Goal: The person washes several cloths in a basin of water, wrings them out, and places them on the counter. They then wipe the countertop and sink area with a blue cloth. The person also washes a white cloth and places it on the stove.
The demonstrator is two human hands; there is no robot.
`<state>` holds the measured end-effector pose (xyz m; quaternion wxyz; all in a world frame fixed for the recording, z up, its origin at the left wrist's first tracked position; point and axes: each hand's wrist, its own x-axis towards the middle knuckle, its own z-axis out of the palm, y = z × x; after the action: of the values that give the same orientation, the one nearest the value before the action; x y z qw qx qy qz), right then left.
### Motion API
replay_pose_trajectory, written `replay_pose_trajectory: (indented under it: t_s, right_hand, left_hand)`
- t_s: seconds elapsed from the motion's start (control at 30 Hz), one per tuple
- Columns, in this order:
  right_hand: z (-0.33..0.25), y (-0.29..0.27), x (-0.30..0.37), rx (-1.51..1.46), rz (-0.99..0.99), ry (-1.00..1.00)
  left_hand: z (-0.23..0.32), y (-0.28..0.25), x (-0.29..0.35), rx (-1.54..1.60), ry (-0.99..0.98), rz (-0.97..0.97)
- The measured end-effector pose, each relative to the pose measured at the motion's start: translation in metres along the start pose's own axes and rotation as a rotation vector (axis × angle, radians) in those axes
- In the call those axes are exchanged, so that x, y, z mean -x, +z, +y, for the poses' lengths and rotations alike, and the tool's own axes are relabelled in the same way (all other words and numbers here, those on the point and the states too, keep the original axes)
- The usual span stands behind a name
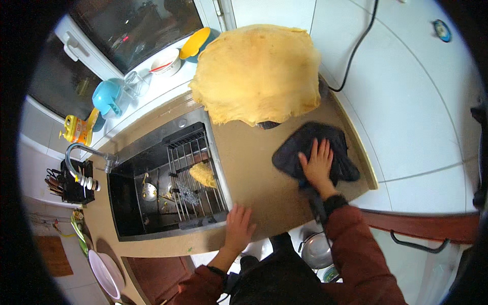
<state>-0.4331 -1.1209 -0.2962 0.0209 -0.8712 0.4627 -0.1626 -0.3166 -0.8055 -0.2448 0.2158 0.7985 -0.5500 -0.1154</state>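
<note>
My right hand (319,161) lies flat with spread fingers on a dark cloth (300,145), pressing it against the tan countertop (254,188) near the right wall. The cloth is bunched and slightly blurred. My left hand (240,226) rests on the counter's front edge beside the sink's near right corner, its fingers stretched out and holding nothing. Beyond the cloth, a large yellow fabric cover (259,76) drapes over something that it hides almost wholly; a dark bit shows under its front edge.
Left of my hands is a black sink (124,203) with a metal rack (195,162), a yellow sponge (202,175), a steel scourer (185,193) and a slotted ladle (149,191). A faucet (109,161) arches over it. Bowls (166,63) and a blue jug (107,96) line the windowsill.
</note>
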Motion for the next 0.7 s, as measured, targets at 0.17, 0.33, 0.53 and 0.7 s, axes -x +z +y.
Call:
replay_pose_trajectory:
  t_s: [0.17,0.33,0.53,0.7]
  right_hand:
    - [-0.005,0.036,-0.135,0.095,-0.099,0.024]
    - [-0.039,0.012,-0.071,0.092,-0.072,-0.226]
    - [-0.125,-0.042,0.037,-0.173,-0.421,-0.724]
    - [-0.206,0.017,-0.057,-0.296,-0.288,-0.763]
  left_hand:
    - [-0.006,0.008,0.003,-0.016,-0.008,-0.022]
    - [-0.006,0.007,0.002,-0.001,-0.002,-0.004]
    - [-0.007,0.009,0.005,-0.058,0.017,-0.032]
    - [-0.01,0.008,0.005,-0.012,-0.004,-0.048]
